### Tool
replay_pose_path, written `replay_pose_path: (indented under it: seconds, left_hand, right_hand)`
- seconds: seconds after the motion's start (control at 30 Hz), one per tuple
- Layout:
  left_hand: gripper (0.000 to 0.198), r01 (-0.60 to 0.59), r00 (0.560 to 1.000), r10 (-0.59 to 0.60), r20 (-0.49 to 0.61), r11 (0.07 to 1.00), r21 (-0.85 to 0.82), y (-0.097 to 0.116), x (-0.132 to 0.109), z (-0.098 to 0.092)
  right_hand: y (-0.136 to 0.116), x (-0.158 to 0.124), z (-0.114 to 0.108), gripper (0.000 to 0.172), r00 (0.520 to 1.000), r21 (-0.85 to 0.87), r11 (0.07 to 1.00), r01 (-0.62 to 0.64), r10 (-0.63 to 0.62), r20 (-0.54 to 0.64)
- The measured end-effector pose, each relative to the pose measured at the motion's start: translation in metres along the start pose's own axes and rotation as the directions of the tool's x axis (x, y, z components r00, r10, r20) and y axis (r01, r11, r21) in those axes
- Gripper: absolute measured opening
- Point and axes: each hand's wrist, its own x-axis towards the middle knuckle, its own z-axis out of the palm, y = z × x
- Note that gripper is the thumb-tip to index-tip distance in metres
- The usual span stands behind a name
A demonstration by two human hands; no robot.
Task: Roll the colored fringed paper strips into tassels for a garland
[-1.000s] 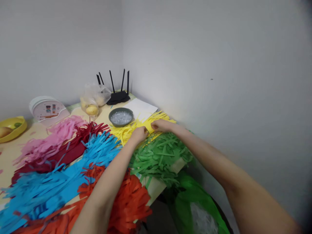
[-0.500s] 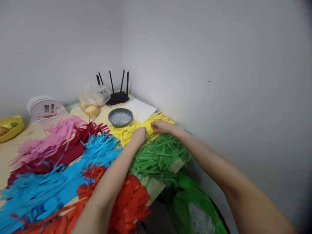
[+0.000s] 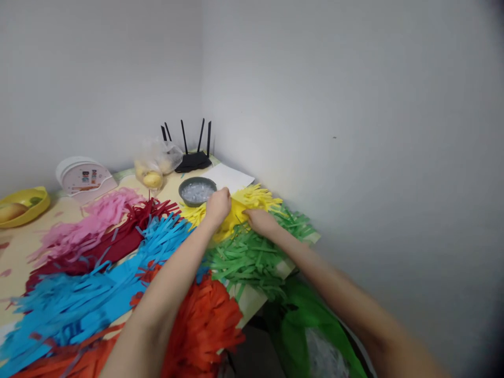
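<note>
6 colours of fringed paper from the head camera, and here's the score: pink fringe point(image 3: 112, 210), dark red fringe point(image 3: 122, 244), blue fringe point(image 3: 116, 281), orange-red fringe point(image 3: 208, 320) and green fringe point(image 3: 244, 257) lie spread, seemingly done! Yellow fringe point(image 3: 237, 211), by the grey bowl point(image 3: 184, 200), looks left to settle: left hand point(image 3: 218, 206) and right hand point(image 3: 261, 220) each pinch it. Since the earlier frame, left climbs bowlward, right drops lower!

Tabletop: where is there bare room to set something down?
The table shows bare patches between the yellow dish and pink fringe, and, smaller, between the grey bowl and bagged fruit. Crowded: the front, under blue fringe and orange-red fringe, and where the left hand and right hand hold the yellow fringe.
</note>
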Motion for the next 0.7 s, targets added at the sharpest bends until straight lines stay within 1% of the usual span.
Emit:
replay_pose_path:
  seconds: [0.1,0.2,0.33,0.43,0.53,0.63,0.7]
  left_hand:
    - [0.023,-0.022,0.997,0.022,-0.079,1.000,0.000,0.000,0.001,-0.025]
    - [0.020,-0.039,0.989,0.037,-0.147,0.999,-0.010,0.001,-0.001,-0.039]
    - [0.015,-0.052,0.973,0.038,-0.229,0.997,-0.053,0.006,-0.005,-0.045]
    - [0.014,-0.028,0.948,-0.009,-0.318,0.993,-0.113,0.008,-0.007,-0.048]
    - [0.015,0.020,0.908,-0.100,-0.406,0.980,-0.196,0.005,-0.007,-0.057]
    - [0.015,0.055,0.864,-0.192,-0.466,0.955,-0.291,-0.003,-0.008,-0.071]
    - [0.014,0.056,0.838,-0.233,-0.494,0.937,-0.346,-0.011,-0.008,-0.082]
  right_hand:
    - [-0.010,-0.003,-0.006,0.033,0.996,-0.017,0.999,-0.042,0.041,-0.076]
    - [-0.022,-0.002,-0.008,0.038,0.993,-0.007,0.997,-0.082,0.081,-0.092]
    - [-0.031,0.008,-0.003,0.037,0.986,0.053,0.984,-0.167,0.167,0.014]
    - [-0.029,0.021,-0.004,0.035,0.967,0.161,0.955,-0.248,0.236,0.091]
    - [-0.023,0.034,-0.009,0.034,0.947,0.326,0.891,-0.317,0.282,0.150]
    - [-0.018,0.041,-0.014,0.035,0.921,0.476,0.788,-0.390,0.336,0.198]
    - [-0.013,0.043,-0.016,0.035,0.896,0.548,0.711,-0.440,0.385,0.220]
